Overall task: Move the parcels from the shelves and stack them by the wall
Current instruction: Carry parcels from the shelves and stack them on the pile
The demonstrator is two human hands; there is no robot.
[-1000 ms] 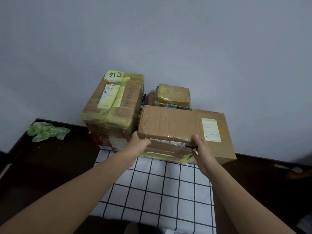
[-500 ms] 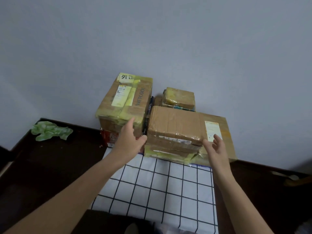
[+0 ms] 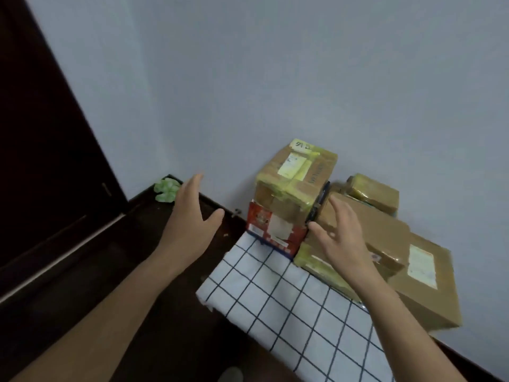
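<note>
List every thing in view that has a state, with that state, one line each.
left hand: open, fingers spread, holds nothing
right hand: open, grips nothing
red box: shut, at the bottom by the wall
yellow-taped box: sealed, stacked on the red box
long brown parcel: taped shut, lying on top of other boxes
small parcel: wrapped, at the back against the wall

A plain indoor room, likely in a home: a bare pale wall point(image 3: 275, 78), a dark wooden door point(image 3: 41, 161) at the left, a dark floor point(image 3: 179, 348), a checked mat point(image 3: 289, 312), and taped parcels point(image 3: 297, 183) stacked against the far wall.
</note>
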